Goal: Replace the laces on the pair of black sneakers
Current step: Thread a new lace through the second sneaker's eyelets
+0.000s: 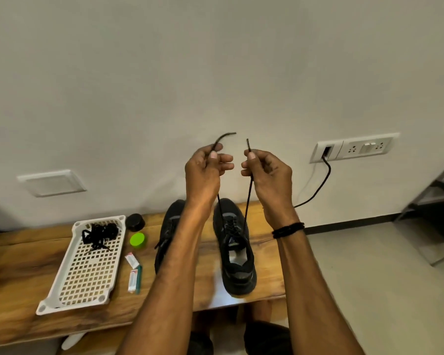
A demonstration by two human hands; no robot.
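while our left hand (205,170) and right hand (267,172) each pinch one end of the lace (248,201) rising from the sneaker (237,262) at six o'clock below them, we should pull evenly, match both tips level, and hold it flat on the bench (23,265).

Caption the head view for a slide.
Left hand and right hand pinch ends of a black lace above a black sneaker.

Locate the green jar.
Head view, left of centre: the green jar stands on the bench between the tray and the left-hand sneaker, in front of the black jar.
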